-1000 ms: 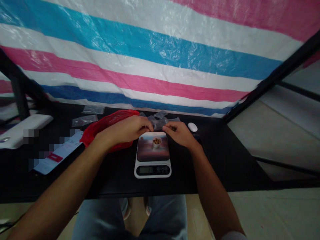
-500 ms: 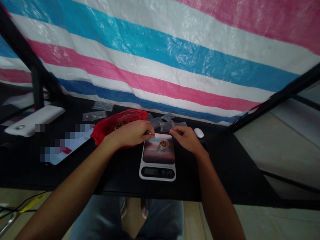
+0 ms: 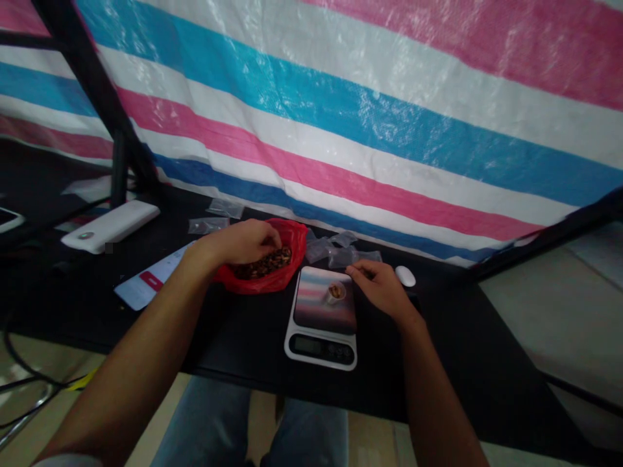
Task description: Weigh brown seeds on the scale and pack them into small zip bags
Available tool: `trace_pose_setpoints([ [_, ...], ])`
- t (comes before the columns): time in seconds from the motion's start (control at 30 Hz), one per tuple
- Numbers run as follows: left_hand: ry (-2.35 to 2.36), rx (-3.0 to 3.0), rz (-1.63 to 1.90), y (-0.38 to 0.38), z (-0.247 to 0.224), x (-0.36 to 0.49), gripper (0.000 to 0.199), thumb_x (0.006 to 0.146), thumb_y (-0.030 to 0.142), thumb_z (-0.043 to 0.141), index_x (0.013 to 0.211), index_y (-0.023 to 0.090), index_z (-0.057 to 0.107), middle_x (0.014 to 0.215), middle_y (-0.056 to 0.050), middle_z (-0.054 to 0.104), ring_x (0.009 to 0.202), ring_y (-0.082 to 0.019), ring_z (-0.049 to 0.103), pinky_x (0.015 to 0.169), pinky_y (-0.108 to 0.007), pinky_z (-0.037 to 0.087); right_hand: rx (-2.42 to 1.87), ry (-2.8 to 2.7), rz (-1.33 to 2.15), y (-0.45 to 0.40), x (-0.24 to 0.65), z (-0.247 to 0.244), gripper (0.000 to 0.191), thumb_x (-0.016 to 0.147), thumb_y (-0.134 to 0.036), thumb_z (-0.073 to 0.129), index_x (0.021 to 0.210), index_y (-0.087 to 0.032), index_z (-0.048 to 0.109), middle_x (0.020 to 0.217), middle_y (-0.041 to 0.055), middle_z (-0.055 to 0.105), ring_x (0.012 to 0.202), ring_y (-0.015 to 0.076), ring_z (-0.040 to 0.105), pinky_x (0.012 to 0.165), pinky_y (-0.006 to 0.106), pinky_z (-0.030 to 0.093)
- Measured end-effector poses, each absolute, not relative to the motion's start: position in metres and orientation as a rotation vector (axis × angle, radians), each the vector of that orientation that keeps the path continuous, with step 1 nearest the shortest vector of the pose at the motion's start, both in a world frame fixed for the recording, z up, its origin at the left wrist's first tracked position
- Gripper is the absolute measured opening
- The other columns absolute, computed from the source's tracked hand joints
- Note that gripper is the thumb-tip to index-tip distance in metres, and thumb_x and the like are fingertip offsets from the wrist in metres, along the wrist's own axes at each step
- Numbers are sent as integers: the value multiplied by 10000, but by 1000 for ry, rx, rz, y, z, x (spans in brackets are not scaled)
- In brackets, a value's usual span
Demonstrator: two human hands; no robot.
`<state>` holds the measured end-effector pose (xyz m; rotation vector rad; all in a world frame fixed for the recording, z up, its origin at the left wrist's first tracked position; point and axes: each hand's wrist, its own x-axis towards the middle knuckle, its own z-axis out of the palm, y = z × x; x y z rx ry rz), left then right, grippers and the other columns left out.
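Note:
My left hand [image 3: 250, 241] reaches over the open red plastic bag [image 3: 285, 280], its bent fingertips down at the small brown pieces [image 3: 265, 264] inside. What those fingers pinch is hidden. Beside the right edge of a white kitchen scale [image 3: 324, 321] is my right hand [image 3: 382, 287], curled closed, with a hint of something brown in its fingers that is too small to name. On the scale's shiny platform stands a small cup [image 3: 335, 295] with brown pieces in it. The digits on the scale's display cannot be read.
Several clear plastic bags [image 3: 341, 256] lie behind the scale, others [image 3: 209, 225] farther left. A white oval object [image 3: 405, 276] sits right of my right hand. At left are a lit phone [image 3: 141, 288] and a white power bank [image 3: 111, 226]. A striped sheet [image 3: 341, 136] hangs behind.
My left hand has moved left and down from the scale's back edge into the red bag. My right hand stays by the scale's right side. The view has shifted slightly.

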<state>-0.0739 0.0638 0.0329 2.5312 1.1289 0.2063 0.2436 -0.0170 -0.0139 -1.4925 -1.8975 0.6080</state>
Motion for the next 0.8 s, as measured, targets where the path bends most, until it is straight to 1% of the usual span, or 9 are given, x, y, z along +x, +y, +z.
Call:
trace_pose_setpoints([
  [0.07,1144,2487,129,67,25,-82,312,845,87,650,1110,155,800,1134,-78,803,990,-203,739,913,-254,530,-1509,-1906,622,-17,242,-14,325,944,-417,594,750,-185,715,729,43,716,675,197,615,608,300,432],
  [0.17,1032,2511,139,64,9,-78,376,772,132,736,1138,194,797,1222,-76,772,1085,-225,719,973,-258,523,-1525,-1911,630,-18,240,-15,327,952,-418,589,776,-184,735,749,51,738,689,207,635,604,301,441],
  [0.23,1018,2549,158,61,1,-72,362,794,170,717,1143,220,795,1274,-83,747,1102,-244,710,980,-293,526,-1529,-1911,630,-18,240,-15,318,952,-409,592,790,-185,748,765,55,753,696,214,649,607,304,451],
  [0.33,1062,2584,174,59,-5,-66,327,861,204,661,1162,229,785,1304,-97,732,1109,-259,708,978,-328,529,-1522,-1911,638,-18,239,-15,295,952,-395,599,814,-192,763,789,55,774,723,226,678,637,314,480],
  [0.47,1077,2611,187,59,-6,-67,282,916,206,621,1133,238,798,1207,-73,785,1102,-254,721,1002,-332,514,-1536,-1930,618,-18,239,-17,282,954,-388,601,835,-196,770,802,53,781,747,234,696,663,322,489],
  [0.53,1099,2618,187,59,-6,-68,269,937,218,608,1116,240,807,1164,-68,801,1079,-253,732,983,-332,519,-1536,-1944,608,-17,240,-18,286,956,-387,597,832,-195,768,804,53,783,737,231,694,654,322,482],
  [0.6,1127,2625,182,58,-5,-68,258,927,224,620,1105,238,807,1163,-70,801,1063,-252,735,955,-325,525,-1526,-1949,603,-17,240,-19,292,958,-388,594,824,-193,764,806,54,784,733,229,693,652,321,478],
  [0.73,1212,2618,117,55,-5,-65,264,875,220,635,1080,250,800,1150,-68,800,1033,-253,740,828,-297,540,-1524,-1943,586,-16,240,-19,296,951,-399,604,803,-193,756,779,50,771,725,225,685,647,318,470],
  [0.8,1223,2614,89,54,-5,-64,268,877,228,622,1080,254,797,1138,-70,803,1039,-264,742,795,-299,540,-1524,-1934,591,-16,240,-18,302,948,-403,603,790,-193,751,770,49,766,720,223,681,645,317,470],
])
